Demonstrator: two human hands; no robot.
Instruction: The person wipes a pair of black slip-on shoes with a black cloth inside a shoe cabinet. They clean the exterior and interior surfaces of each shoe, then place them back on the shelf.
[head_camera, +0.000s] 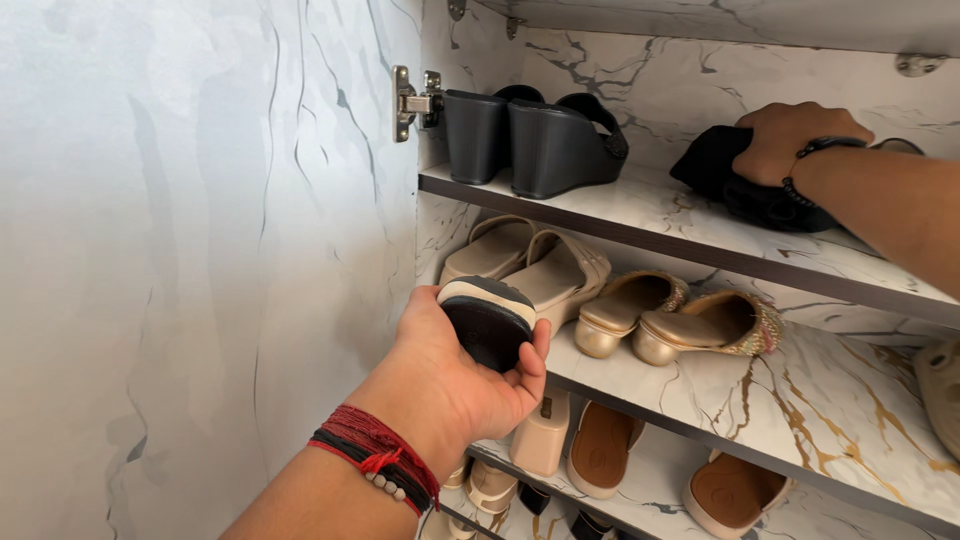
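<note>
My left hand (455, 385), with red and black threads on the wrist, grips the black-soled heel end of a beige sandal (490, 315) at the front of the middle shelf (800, 400). The sandal's mate (560, 275) lies next to it. My right hand (795, 140), wearing a dark bracelet, presses on a black shoe (735, 190) lying on the top shelf (640, 215). A pair of black wedge sandals (535, 140) stands upright at the left end of that top shelf.
The marble-patterned cupboard door (200, 260) hangs open on the left, held by a metal hinge (412, 102). A gold glittery pair of mules (680, 322) sits mid-shelf. Tan and beige shoes (600, 450) fill the lower shelves. Another shoe (940, 385) shows at the right edge.
</note>
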